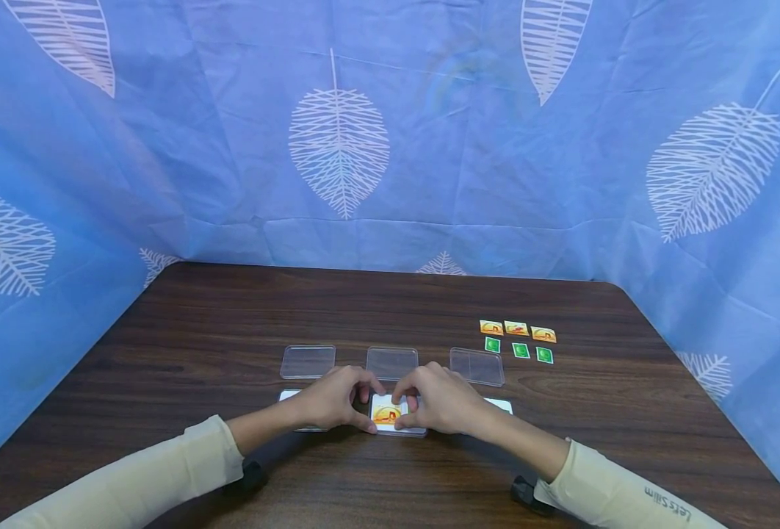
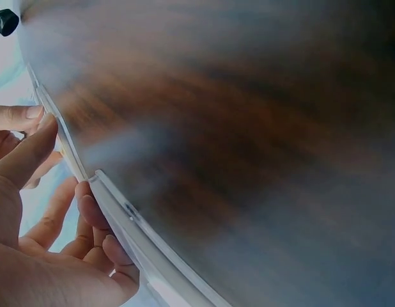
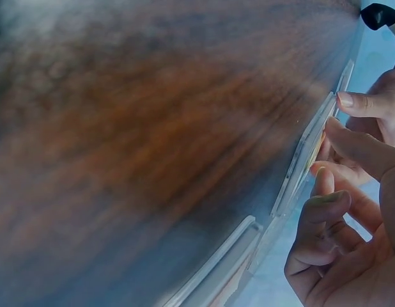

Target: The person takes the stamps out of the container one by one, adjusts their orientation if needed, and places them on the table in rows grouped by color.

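1 yellow-printed white square card: left hand and right hand, partly spread, pinch its edges, likely for alignment.

Dark brown, wood-grain table, far corners rounded. Directly on it: a row of three clear, rounded-rectangular plastic pieces; nearer, three white-faced flat cases, partly hidden; at right, three yellow-orange picture cards behind three green, white-bordered squares.
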A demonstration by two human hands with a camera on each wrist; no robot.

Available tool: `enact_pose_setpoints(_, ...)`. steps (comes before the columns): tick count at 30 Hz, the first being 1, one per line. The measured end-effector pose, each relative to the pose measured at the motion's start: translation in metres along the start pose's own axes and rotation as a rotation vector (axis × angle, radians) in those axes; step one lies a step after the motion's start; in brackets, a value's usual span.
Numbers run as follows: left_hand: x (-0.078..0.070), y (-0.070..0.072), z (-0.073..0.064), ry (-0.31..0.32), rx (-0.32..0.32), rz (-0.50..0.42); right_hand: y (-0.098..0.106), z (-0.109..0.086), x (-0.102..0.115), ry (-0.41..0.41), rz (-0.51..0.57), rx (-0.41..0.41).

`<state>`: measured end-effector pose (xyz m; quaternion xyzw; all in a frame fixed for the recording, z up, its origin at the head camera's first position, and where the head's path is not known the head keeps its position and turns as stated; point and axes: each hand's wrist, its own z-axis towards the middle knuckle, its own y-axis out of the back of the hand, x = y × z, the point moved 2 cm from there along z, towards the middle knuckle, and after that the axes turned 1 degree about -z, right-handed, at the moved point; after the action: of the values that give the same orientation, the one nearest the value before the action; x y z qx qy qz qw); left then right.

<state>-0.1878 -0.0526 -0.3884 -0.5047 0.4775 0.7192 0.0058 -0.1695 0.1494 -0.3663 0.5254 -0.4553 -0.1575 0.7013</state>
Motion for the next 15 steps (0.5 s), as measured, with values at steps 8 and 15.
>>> enact_pose_setpoints(8, 0.0013, 0.0007, 0.0008, 0.000, 0.013, -0.040, 0.0010, -0.0006, 0.0016, 0.003, 0.008, 0.022)
enact_pose_setpoints(15, 0.0012, 0.0006, 0.0004, 0.008, 0.013, -0.038, 0.0012, 0.0004, 0.0029, 0.007, -0.001, 0.027)
